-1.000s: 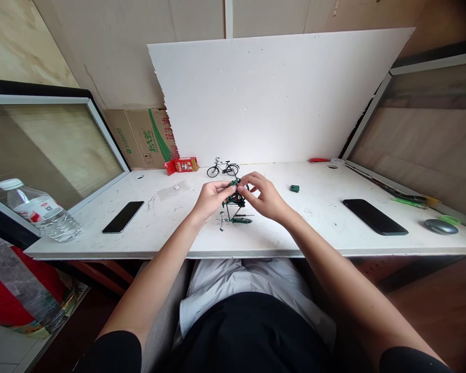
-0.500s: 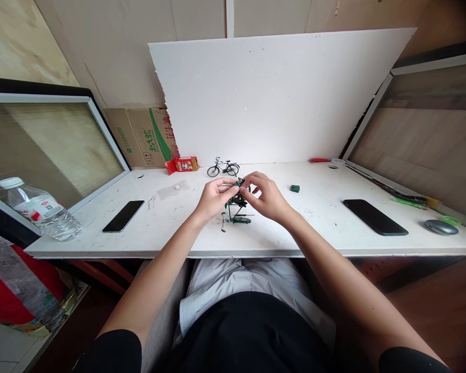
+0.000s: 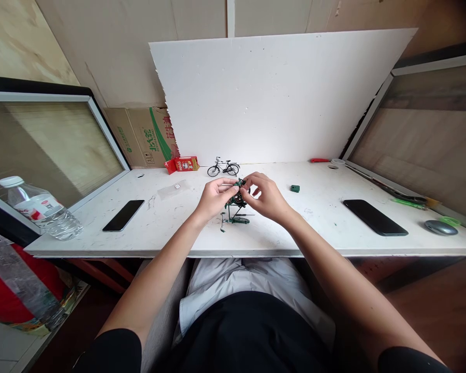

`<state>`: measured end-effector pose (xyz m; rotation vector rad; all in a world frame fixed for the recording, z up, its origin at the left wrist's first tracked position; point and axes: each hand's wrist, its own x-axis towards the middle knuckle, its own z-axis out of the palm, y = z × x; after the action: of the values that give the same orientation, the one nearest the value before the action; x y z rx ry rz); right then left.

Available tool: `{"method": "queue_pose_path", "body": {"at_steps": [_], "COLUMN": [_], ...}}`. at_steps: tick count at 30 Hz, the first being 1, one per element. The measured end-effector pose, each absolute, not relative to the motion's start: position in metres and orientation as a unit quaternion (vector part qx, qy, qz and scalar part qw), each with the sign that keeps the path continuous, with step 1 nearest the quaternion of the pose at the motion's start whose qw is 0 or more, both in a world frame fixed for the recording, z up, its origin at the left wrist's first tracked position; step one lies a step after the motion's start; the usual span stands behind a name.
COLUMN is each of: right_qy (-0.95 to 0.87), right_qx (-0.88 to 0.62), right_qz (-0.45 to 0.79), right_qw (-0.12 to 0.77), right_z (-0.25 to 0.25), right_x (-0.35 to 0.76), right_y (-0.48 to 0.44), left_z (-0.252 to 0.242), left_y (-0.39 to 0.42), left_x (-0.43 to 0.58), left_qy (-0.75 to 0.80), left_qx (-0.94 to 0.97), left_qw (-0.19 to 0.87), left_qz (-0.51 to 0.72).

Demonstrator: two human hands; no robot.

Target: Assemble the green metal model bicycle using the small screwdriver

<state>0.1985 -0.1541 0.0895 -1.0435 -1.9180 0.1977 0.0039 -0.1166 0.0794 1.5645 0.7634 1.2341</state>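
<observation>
My left hand (image 3: pixel 212 199) and my right hand (image 3: pixel 266 197) meet over the middle of the white table (image 3: pixel 256 235). Both pinch the top of a small dark green model bicycle frame (image 3: pixel 235 207) that stands upright on the table between them. The fingers of both hands are closed on its upper part, which they partly hide. Behind my hands a finished black model bicycle (image 3: pixel 222 168) stands by the white board (image 3: pixel 279 93). A small green part (image 3: pixel 294 188) lies to the right of my right hand.
Black phones lie at the left (image 3: pixel 123 215) and right (image 3: pixel 375 217). A water bottle (image 3: pixel 39 210) rests at the left edge. A red packet (image 3: pixel 182 165), a clear bag (image 3: pixel 173 189), a red tool (image 3: pixel 319 160), a grey mouse (image 3: pixel 441 226) and a cardboard box (image 3: pixel 142 137) are around.
My hands have shifted slightly on the green frame, and its lower end has moved a little to the right. Nothing else has moved.
</observation>
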Motion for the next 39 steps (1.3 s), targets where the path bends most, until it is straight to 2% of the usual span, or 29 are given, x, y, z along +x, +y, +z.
{"method": "queue_pose_path", "body": {"at_steps": [22, 29, 39], "right_qy": [-0.791, -0.779, -0.798], "right_qx": [-0.423, -0.432, -0.389], "right_qz": [0.033, 0.035, 0.099], "right_qw": [0.441, 0.453, 0.449], "right_z": [0.083, 0.083, 0.086], "right_x": [0.193, 0.194, 0.204], "right_y": [-0.153, -0.152, -0.15], "left_z": [0.074, 0.073, 0.061], "left_y": [-0.12, -0.119, -0.105], "left_x": [0.008, 0.008, 0.006], "left_qy": [0.328, 0.323, 0.295], "left_qx": [0.651, 0.642, 0.629], "left_qw": [0.437, 0.462, 0.497], "left_qz": [0.527, 0.52, 0.52]}}
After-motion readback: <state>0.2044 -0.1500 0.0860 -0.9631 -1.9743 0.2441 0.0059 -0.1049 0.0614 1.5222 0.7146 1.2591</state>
